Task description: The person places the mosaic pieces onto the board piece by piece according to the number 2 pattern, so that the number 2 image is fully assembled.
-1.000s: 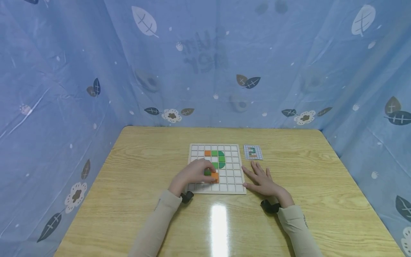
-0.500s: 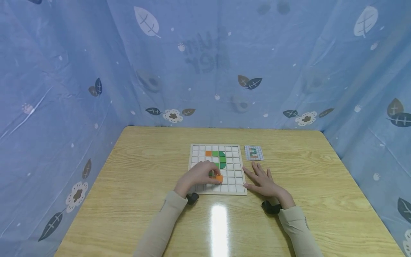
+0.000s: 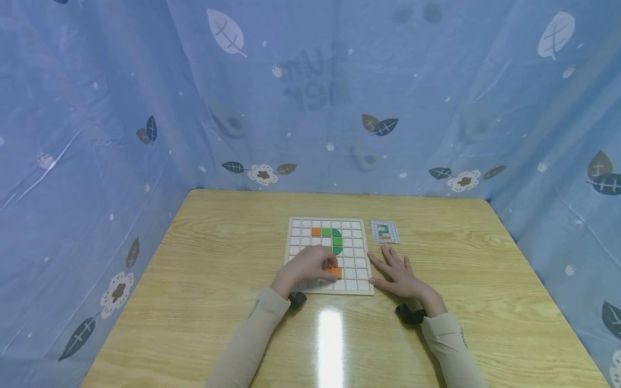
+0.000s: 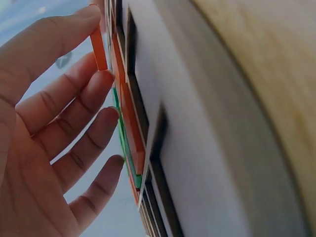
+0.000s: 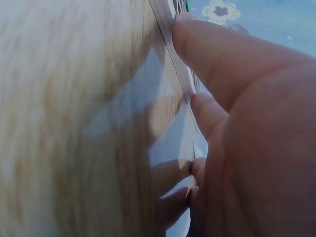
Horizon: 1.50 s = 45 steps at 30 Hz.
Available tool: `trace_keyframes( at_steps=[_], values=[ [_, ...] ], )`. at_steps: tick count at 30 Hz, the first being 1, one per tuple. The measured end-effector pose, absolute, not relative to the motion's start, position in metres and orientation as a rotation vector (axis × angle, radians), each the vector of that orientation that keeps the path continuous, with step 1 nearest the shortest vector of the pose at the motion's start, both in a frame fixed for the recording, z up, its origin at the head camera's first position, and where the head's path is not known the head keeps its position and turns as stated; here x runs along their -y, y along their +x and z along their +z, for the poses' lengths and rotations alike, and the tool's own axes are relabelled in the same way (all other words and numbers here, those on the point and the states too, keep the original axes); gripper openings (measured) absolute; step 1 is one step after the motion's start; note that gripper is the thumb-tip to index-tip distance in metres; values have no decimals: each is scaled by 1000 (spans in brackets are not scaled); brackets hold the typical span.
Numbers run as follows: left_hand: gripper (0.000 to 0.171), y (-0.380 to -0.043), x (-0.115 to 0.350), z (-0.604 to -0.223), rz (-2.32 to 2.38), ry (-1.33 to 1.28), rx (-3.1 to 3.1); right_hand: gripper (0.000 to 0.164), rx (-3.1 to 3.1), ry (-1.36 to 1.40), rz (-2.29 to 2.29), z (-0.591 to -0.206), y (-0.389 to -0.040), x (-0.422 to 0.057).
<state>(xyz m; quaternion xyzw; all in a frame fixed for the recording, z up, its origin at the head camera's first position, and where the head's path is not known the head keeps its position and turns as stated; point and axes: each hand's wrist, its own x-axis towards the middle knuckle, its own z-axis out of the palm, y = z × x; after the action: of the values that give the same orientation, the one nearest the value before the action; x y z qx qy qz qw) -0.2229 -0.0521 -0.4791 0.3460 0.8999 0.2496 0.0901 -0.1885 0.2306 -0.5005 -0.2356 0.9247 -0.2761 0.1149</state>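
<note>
My left hand point(image 3: 310, 263) is over the lower middle of a white grid board point(image 3: 359, 257). Between thumb and fingertip it pinches a small square orange tile point(image 4: 99, 51), held on edge close over the board in the left wrist view. Beneath that hand, orange tiles point(image 4: 129, 113) and a green tile point(image 4: 134, 160) lie in the grid. Farther up the board sit another orange tile point(image 3: 316, 231), green square tiles point(image 3: 327, 231) and rounded green tiles point(image 3: 337, 251). With fingers spread, my right hand point(image 3: 400, 279) rests on the table, fingertips at the board's right edge.
A small pattern card point(image 3: 385, 231) showing a coloured figure lies right of the board's top corner. The wooden table point(image 3: 233, 237) carries everything, with a bright light reflection point(image 3: 331, 345) near its front. Blue patterned curtains point(image 3: 310, 97) enclose the back and sides.
My left hand has shifted a little to the right along the lower part of the board, carrying the orange tile. The right hand has stayed in place.
</note>
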Motion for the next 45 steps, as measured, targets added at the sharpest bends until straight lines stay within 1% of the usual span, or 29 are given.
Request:
trace_keyframes(
  at_steps=[9, 19, 25, 36, 45],
  values=[
    [20, -223, 48, -483, 716, 1007, -2713, 67, -2716, -687, -815, -504, -189, -232],
    [24, -222, 54, -480, 757, 992, -2667, 67, -2715, -686, -813, -502, -189, -231],
    [19, -224, 57, -480, 752, 1003, -2644, 67, -2711, -701, -817, -500, -188, -231],
    [16, -223, 55, -482, 754, 994, -2668, 65, -2698, -715, -842, -498, -188, -231],
    [17, -224, 54, -487, 734, 970, -2699, 66, -2702, -709, -836, -498, -187, -231]
  ],
)
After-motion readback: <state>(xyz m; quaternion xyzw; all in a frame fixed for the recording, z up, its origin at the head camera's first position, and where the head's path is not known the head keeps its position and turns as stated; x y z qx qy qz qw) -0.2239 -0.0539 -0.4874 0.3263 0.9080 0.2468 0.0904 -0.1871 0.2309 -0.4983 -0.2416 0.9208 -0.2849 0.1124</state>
